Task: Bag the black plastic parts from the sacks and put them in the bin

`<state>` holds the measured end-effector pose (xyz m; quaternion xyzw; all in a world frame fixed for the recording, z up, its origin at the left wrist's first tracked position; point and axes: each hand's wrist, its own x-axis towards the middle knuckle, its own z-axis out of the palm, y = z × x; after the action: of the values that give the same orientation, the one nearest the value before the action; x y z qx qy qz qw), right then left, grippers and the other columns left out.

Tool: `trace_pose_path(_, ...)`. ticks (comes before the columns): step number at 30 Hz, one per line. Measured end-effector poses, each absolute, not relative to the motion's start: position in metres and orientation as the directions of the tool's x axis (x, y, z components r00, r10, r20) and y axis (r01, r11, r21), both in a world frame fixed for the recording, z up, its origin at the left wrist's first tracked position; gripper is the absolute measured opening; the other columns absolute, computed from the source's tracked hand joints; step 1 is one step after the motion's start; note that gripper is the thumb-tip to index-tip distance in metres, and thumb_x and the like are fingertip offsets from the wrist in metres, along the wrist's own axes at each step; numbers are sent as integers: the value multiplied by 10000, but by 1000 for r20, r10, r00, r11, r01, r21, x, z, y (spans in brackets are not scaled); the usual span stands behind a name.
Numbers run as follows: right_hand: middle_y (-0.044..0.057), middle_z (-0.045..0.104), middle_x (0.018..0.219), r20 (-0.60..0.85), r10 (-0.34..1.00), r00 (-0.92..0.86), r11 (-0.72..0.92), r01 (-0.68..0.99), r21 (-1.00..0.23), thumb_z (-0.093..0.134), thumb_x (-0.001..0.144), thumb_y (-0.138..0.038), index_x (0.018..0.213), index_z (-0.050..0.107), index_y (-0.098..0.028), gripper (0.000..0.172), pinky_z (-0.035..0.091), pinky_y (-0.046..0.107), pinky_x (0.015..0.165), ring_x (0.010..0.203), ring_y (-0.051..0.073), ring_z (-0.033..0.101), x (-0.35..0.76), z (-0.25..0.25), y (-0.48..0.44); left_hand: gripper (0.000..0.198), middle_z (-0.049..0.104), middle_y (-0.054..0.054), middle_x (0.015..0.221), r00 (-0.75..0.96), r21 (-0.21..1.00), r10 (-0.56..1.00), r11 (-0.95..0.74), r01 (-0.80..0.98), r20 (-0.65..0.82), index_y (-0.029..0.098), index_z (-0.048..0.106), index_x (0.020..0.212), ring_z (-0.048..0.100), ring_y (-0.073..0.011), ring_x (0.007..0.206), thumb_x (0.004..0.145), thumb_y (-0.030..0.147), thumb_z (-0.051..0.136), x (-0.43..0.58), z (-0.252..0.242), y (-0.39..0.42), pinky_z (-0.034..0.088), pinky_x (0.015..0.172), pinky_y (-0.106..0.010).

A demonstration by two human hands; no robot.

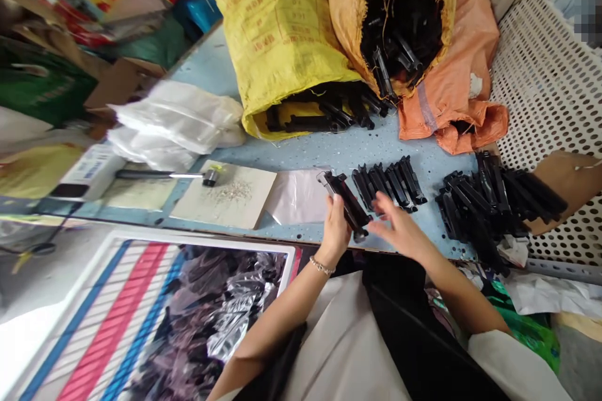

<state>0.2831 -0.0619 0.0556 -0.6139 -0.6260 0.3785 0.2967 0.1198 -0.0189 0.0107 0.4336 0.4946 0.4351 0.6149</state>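
My left hand (pixel 337 225), with a bracelet at the wrist, is closed around long black plastic parts (pixel 348 205); how many it holds I cannot tell. Just to the right is my right hand (pixel 397 225), its fingers spread and nothing in them. Beyond its fingertips a row of similar black parts (pixel 389 184) lies side by side on the blue table. A clear plastic bag (pixel 301 195) lies flat to the left of the held parts. Farther right, a loose heap of black parts (pixel 484 200) is piled up.
Yellow (pixel 282 31) and orange (pixel 343 0) woven sacks of black parts stand at the back. A hammer (pixel 164 175) rests across a board (pixel 226 194) with crumbs. White bags (pixel 174 119) lie behind it. A perforated white panel (pixel 555 81) bounds the right; a bin (pixel 117 313) stands below the table edge.
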Motion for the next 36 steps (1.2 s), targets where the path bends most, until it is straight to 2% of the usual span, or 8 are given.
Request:
trace_pose_path(3,98,705,1206,-199,977,-74,-153,399,-904,723,838,-361,1352,563,-252,549,557,422,852,958,256,698,256,47,-81,572,592,-111,1363,88,996,993,85,-8,-84,227,352,1453,590,-206,1245,1014,590,295,110,13,-31,512,996,-335)
trace_pose_path(6,71,744,1064,-301,953,43,-302,260,-917,740,812,-370,1216,645,-224,439,546,383,779,849,231,701,259,39,-83,486,603,-139,1248,130,968,990,-81,237,51,184,504,1310,610,-228,1146,999,543,402,91,1,-18,507,969,-379)
trace_pose_path(11,77,761,1044,-368,927,69,-361,-101,-927,792,749,-439,1160,652,-207,492,532,356,796,888,228,726,271,37,-77,218,631,-172,1035,133,676,990,-128,726,44,151,637,908,601,-320,1042,898,367,610,56,-21,23,465,929,-460)
trace_pose_path(15,72,767,983,-373,927,34,-357,-226,-907,828,710,-435,1096,678,-192,480,526,350,773,850,224,729,261,31,-74,168,667,-86,869,195,761,973,-35,648,-122,183,651,755,631,-227,844,877,246,554,37,-22,47,472,783,-334)
trace_pose_path(19,78,767,930,-412,911,3,-392,-305,-868,820,712,-460,975,699,-178,405,527,341,738,786,206,714,252,31,-71,223,589,8,633,130,876,971,120,466,-202,192,617,669,543,-152,609,742,374,721,23,-21,56,404,595,-267)
trace_pose_path(26,98,765,828,-451,882,-136,-466,-394,-792,725,767,-535,886,710,-149,404,525,310,642,682,193,699,244,31,-65,225,578,20,604,81,921,968,200,334,-239,183,648,648,489,-124,574,647,377,762,19,-29,57,343,540,-250)
trace_pose_path(32,86,728,724,-548,752,-367,-650,-551,-524,625,803,-538,933,716,-125,442,498,282,573,601,163,641,226,18,-55,265,555,41,554,51,914,955,265,307,-293,175,611,629,443,-95,506,582,363,792,20,-27,60,314,490,-231)
trace_pose_path(36,67,701,705,-563,762,-319,-615,-630,-475,622,812,-501,958,728,-115,426,455,240,507,569,135,588,231,24,-46,289,574,41,561,92,929,926,356,101,-365,176,580,709,478,-94,492,564,331,776,17,-22,61,357,487,-225)
